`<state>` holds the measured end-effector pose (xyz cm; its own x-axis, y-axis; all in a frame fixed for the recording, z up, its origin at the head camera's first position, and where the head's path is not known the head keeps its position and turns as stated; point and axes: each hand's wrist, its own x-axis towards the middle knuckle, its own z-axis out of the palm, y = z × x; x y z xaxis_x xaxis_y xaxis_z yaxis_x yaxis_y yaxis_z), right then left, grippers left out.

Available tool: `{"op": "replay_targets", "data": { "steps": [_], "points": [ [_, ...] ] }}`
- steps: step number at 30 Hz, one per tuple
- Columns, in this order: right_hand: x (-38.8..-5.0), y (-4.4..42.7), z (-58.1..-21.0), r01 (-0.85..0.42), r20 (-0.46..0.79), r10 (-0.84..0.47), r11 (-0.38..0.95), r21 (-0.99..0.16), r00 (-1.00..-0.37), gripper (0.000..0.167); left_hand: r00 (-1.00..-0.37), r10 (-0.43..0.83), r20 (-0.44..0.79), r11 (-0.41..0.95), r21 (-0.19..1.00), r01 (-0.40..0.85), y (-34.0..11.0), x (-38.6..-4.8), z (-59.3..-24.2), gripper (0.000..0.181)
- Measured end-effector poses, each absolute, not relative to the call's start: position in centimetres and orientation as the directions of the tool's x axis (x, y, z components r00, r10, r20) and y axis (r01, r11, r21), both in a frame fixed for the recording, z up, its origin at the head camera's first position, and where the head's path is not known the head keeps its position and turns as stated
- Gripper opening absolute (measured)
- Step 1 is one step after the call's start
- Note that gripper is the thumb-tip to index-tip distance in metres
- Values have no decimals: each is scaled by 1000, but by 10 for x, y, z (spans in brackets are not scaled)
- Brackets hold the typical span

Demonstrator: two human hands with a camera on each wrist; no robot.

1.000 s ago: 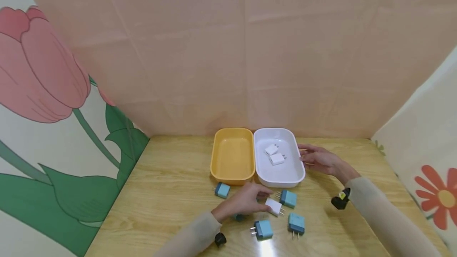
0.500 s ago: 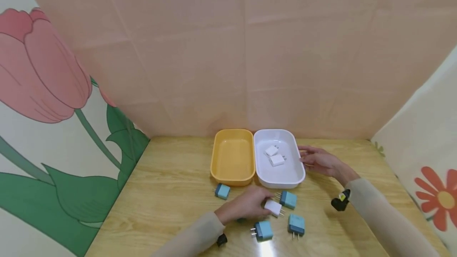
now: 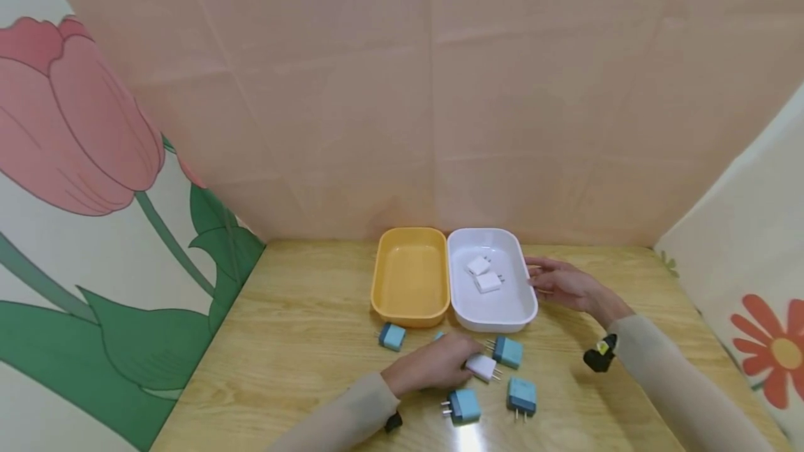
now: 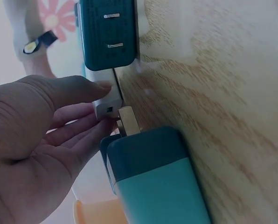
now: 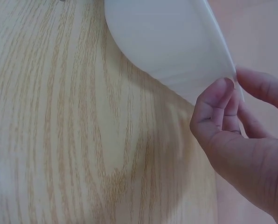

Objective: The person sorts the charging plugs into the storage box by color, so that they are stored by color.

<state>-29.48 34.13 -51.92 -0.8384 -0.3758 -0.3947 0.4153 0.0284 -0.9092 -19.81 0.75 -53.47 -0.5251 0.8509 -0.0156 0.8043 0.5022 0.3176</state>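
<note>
My left hand (image 3: 436,366) pinches a white charger plug (image 3: 482,367) on the table; its metal prongs point right. In the left wrist view, the thumb lies on one side of the white charger (image 4: 108,100) and the fingers on the other. Blue two-tone chargers lie close by, one (image 4: 157,186) in the foreground and another (image 4: 108,32) with its prongs facing the camera. My right hand (image 3: 565,286) grips the right rim of the white tray (image 3: 486,312), thumb outside and fingers over the edge. Two white chargers (image 3: 488,281) lie inside that tray.
A yellow tray (image 3: 411,277) stands against the white tray's left side. Blue chargers lie in front of the trays, at the left (image 3: 392,336), right (image 3: 507,351), front right (image 3: 521,395) and front (image 3: 465,406). Another (image 3: 440,334) is mostly hidden behind my left hand.
My left hand has shifted slightly right and its fingers have closed on the white charger. My right hand stays at the white tray's rim.
</note>
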Motion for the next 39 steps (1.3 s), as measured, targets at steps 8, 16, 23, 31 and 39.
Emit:
{"op": "replay_targets", "data": {
  "steps": [8, 16, 23, 31, 39],
  "points": [
    [-294, 341, -518, 415, -389, -383, 16, -910, -838, 72, -520, 853, -42, 507, 303, 807, 7, -197, -535, 30],
    [-292, 342, -519, 409, -380, -386, 5, -912, -841, 73, -514, 856, -55, 505, 299, 809, 7, -195, -532, 32],
    [-294, 342, -522, 415, -385, -376, 3, -910, -843, 72, -505, 862, -44, 495, 286, 820, 5, -195, -530, 33],
    [-294, 340, -519, 411, -386, -372, 14, -912, -844, 74, -506, 862, -27, 492, 283, 823, 6, -199, -531, 33],
    [-295, 340, -520, 426, -399, -376, 13, -905, -836, 75, -505, 862, -43, 486, 352, 800, 5, -202, -533, 29]
  ]
}}
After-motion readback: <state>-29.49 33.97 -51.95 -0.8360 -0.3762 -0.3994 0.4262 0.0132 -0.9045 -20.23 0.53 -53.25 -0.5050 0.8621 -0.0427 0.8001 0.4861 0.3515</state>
